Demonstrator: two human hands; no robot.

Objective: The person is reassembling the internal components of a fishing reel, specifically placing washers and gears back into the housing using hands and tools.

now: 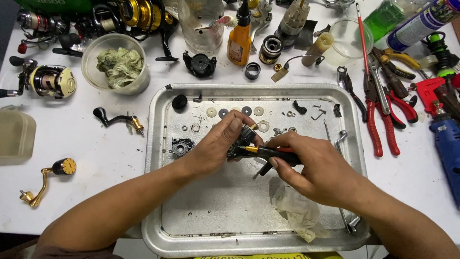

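Left hand (pixel 218 146) grips a small black reel part (pixel 247 135); right hand (pixel 306 163) closes on pliers (pixel 268 152) working it, over the metal tray (pixel 158 144) at the tabletop's near edge.

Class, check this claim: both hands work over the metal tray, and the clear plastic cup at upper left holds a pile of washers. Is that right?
Not quite. The head view shows the clear plastic cup holds a crumpled greenish rag, not washers. Both hands, left and right, do work over the metal tray.

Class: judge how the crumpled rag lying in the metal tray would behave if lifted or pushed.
The crumpled rag looks thin and creased, so probably floppy and light. Pushed across the metal tray, it would likely bunch or slide, not roll. Its stains hint it is greasy.
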